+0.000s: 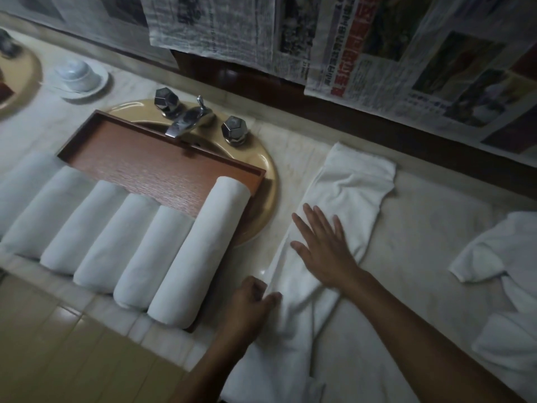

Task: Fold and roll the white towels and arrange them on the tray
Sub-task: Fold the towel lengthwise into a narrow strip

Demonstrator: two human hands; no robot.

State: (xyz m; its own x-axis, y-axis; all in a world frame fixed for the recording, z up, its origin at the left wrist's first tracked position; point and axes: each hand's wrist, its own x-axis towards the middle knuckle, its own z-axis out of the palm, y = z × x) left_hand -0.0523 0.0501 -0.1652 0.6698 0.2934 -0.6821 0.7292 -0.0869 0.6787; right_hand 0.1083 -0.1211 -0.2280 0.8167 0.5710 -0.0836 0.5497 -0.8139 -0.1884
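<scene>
Six rolled towels (pixel 200 251) are sitting side by side on the tray (pixel 139 158). The folded towel (pixel 357 184) is lying on the counter (pixel 290 146) just right of the tray, not yet rolled. Right hand (pixel 325 251) is pressing it flat, fingers straight; left hand (pixel 250 306) is pinching its tray-side edge. A loose towel (pixel 499 286) is waiting further right. Faucet (pixel 189 120) is overhanging the tray's far rim, likely crowding placement there.
</scene>
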